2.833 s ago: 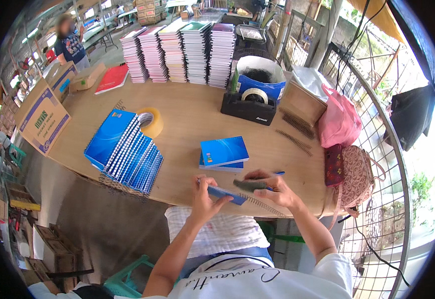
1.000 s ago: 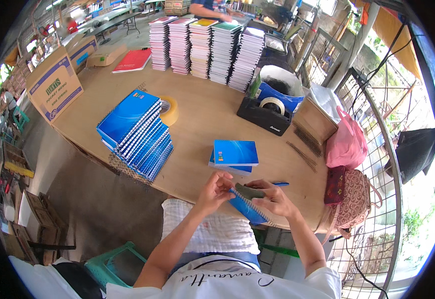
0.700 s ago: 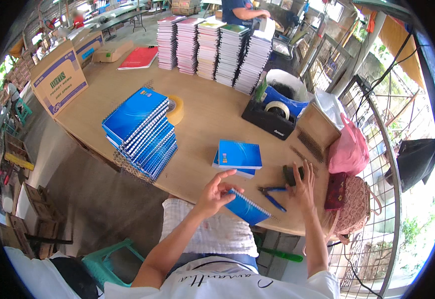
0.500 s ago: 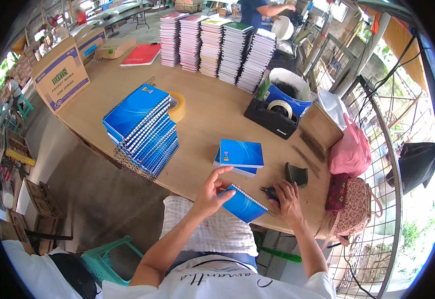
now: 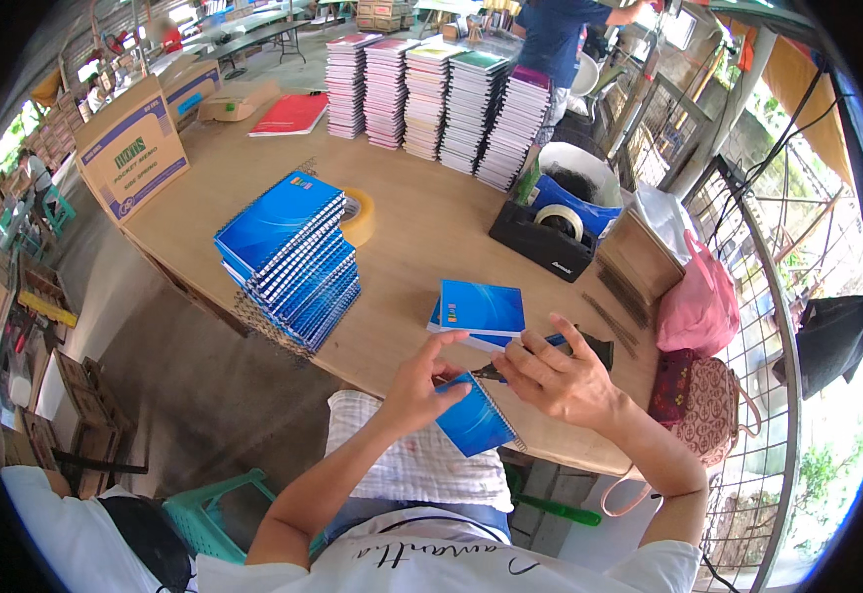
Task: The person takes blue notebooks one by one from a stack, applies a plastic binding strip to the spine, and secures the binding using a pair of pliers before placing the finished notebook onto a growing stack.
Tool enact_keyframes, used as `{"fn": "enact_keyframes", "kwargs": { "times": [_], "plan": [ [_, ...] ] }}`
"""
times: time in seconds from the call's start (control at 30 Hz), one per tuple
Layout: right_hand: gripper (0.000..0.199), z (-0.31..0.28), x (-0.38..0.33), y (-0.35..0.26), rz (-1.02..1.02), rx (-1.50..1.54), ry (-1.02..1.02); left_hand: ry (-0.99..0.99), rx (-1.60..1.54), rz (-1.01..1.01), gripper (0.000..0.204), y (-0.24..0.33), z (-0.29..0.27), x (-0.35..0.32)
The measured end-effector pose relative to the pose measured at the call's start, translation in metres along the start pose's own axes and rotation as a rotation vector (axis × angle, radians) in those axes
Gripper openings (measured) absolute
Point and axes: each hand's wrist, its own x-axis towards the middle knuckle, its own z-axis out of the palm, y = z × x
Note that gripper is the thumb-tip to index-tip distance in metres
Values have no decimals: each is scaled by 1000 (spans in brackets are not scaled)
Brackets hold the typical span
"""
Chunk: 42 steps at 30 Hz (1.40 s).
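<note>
My left hand [image 5: 413, 381] holds a small blue spiral notebook [image 5: 474, 423] over the near table edge, above my lap. My right hand [image 5: 553, 379] is beside it, fingers partly spread, pinching a thin dark tool [image 5: 489, 374] that points at the notebook's top edge. Just beyond my hands, a short pile of the same blue notebooks [image 5: 481, 308] lies on the wooden table [image 5: 421, 247]. A dark object [image 5: 597, 348] rests on the table by my right hand.
A slanted stack of larger blue spiral notebooks [image 5: 288, 247] stands at the left, a tape roll [image 5: 359, 217] behind it. A black tape dispenser [image 5: 540, 242], blue tub [image 5: 575, 193], tall notebook stacks [image 5: 431, 89], cardboard box [image 5: 140, 148] and pink bag [image 5: 698, 301] surround them. A person in blue [image 5: 560, 30] works at the back.
My right hand reached out to the dark object on the table at the right, then came back to the notebook. My left hand kept hold of the small blue notebook.
</note>
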Motion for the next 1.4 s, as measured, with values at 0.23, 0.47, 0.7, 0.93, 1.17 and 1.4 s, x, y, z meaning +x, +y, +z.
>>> {"fn": "enact_keyframes", "kwargs": {
  "times": [0.23, 0.47, 0.7, 0.93, 1.17, 1.4],
  "plan": [
    [29, 5, -12, -22, 624, 732, -353, 151, 202, 157, 57, 0, 16, -8],
    [26, -20, -34, 1, 996, 599, 324, 573, 165, 502, 29, 113, -63, -33],
    [34, 36, -79, -40, 958, 550, -33, 918, 583, 476, 25, 147, -207, -2],
    [31, 65, -102, -46, 746, 460, -57, 829, 1128, 611, 27, 165, -138, -20],
    [14, 109, -133, 80, 1171, 205, -25, 362, 832, 97, 41, 8, -56, 114],
    [17, 187, -182, 111, 1141, 172, -168, 104, 707, -204, 41, -44, -67, 172]
  ]
}}
